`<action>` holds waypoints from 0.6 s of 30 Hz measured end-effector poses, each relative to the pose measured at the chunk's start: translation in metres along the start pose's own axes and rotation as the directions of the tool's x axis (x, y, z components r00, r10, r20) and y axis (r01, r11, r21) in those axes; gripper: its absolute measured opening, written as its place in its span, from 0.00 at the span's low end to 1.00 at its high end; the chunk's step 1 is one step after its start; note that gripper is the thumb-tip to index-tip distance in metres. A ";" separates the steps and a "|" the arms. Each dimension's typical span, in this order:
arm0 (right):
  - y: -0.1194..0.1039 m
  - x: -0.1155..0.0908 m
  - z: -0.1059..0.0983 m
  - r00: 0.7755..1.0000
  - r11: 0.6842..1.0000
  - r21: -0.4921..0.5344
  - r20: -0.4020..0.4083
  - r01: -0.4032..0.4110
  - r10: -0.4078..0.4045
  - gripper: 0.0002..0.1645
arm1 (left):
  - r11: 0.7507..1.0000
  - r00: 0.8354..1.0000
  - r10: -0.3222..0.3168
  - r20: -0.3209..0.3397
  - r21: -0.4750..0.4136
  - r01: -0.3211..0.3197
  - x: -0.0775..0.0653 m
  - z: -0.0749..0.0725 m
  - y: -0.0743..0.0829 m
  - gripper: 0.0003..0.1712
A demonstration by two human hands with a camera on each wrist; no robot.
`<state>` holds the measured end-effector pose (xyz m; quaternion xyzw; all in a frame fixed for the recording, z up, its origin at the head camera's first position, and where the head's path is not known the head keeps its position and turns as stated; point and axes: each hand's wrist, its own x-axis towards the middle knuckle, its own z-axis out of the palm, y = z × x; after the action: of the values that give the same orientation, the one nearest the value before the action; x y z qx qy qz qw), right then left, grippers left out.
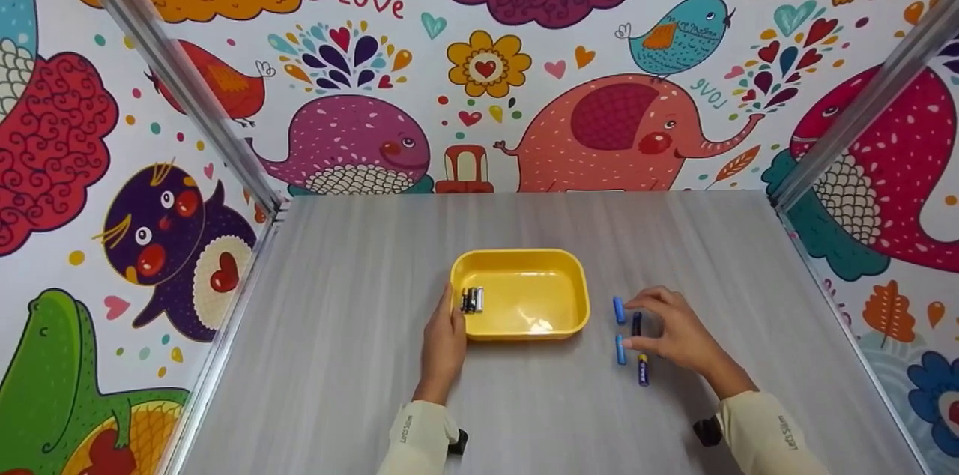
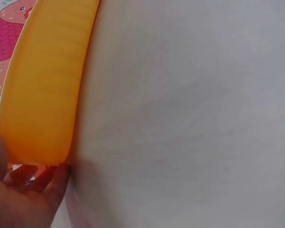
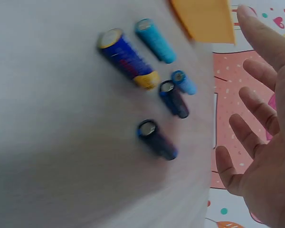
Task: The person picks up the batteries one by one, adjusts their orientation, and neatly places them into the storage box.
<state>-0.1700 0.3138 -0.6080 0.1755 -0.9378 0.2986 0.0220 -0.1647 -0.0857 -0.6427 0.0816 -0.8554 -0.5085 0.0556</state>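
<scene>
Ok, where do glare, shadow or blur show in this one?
Head: glare on the tray floor. Right wrist: batteries blurred, by motion or focus, can't tell; soft shadow on the table. Left wrist: table pale, little detail.

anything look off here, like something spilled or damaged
Nothing really stands out. The yellow tray sits upright, with a few small batteries side by side at its left end. The loose batteries by the right hand lie unevenly spaced, but I see no spill or obvious damage.
</scene>
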 end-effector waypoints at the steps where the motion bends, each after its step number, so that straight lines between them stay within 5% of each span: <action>1: 0.001 -0.002 0.001 1.000 1.000 -0.004 0.003 -0.007 0.007 0.35 | 1.000 1.000 -0.002 -0.001 -0.002 0.002 0.000 0.000 0.000 0.32; 18: 0.022 -0.030 0.009 1.000 0.996 -0.085 0.026 -0.002 0.004 0.41 | 1.000 1.000 -0.004 -0.002 -0.002 0.004 0.001 0.000 -0.001 0.31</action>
<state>-0.1486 0.3346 -0.6319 0.1770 -0.9501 0.2564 0.0170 -0.1654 -0.0858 -0.6436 0.0837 -0.8546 -0.5095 0.0554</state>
